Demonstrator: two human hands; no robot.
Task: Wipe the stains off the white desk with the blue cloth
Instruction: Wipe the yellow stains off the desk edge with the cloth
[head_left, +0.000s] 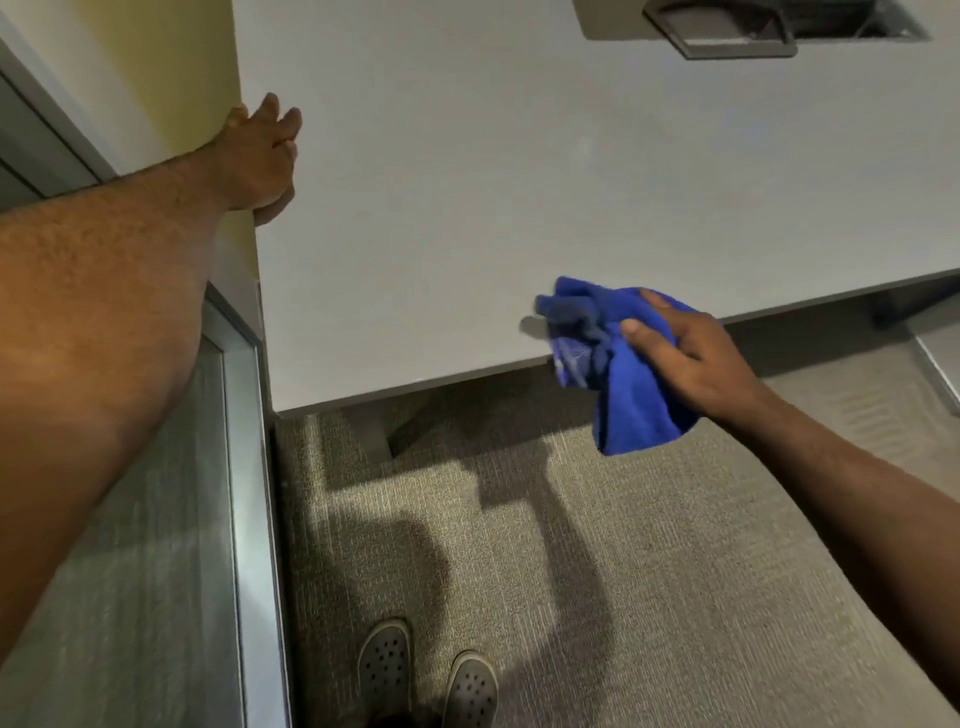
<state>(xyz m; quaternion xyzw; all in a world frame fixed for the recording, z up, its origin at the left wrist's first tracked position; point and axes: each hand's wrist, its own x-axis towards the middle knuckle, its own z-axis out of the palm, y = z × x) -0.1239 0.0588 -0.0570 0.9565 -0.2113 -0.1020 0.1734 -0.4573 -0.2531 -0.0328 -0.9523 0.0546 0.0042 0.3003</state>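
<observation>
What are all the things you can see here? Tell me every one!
desk: one, white, across the upper middle
cloth: one, blue, bunched at the desk's near edge
cable box: one, grey, set in the desk at the top
carpet: one, beige, on the floor below
glass partition: one, grey-framed, on the left
shoes: two, grey with holes, bottom middle
left hand: resting open on the desk's left edge
right hand: gripping the cloth

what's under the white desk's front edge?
Under the white desk: grey carpet, a desk leg, shadows. Further back is hidden by the desktop; the blue cloth covers part.
</observation>
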